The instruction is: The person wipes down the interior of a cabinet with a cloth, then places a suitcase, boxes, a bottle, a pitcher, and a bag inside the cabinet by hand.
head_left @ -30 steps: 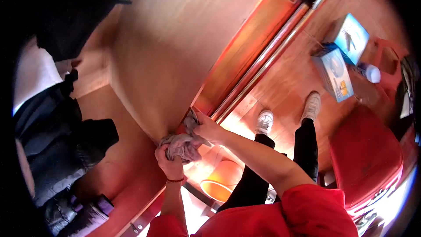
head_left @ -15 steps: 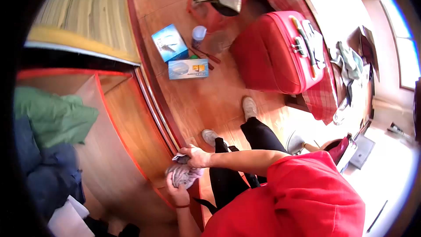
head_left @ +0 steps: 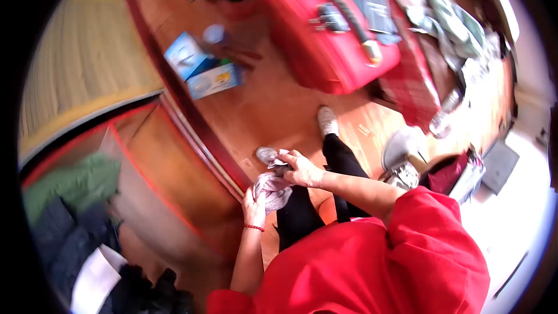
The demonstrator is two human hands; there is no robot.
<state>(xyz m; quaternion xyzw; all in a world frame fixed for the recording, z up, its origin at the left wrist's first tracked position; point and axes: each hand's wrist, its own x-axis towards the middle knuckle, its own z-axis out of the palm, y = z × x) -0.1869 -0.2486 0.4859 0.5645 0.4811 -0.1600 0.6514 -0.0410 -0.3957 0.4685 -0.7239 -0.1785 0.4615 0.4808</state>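
A crumpled pinkish-grey cloth (head_left: 272, 192) is bunched between my two hands, in front of my body. My left hand (head_left: 254, 208), with a red bracelet at the wrist, grips its lower left side. My right hand (head_left: 303, 171) is closed on the upper part of the cloth, where a darker, greyish piece shows near the fingertips. The hands are close together above my legs and a white shoe (head_left: 267, 154).
An open wardrobe (head_left: 168, 166) with green clothing (head_left: 81, 183) and dark clothing (head_left: 58, 232) stands at left. Boxes (head_left: 214, 80) lie on the floor beyond its rail. A red suitcase (head_left: 308, 35) stands at the top; a round stool (head_left: 401, 145) is at right.
My view has swung from the wardrobe's inside toward the room. Both hands, still holding the cloth, have moved away from the wardrobe edge to in front of my legs.
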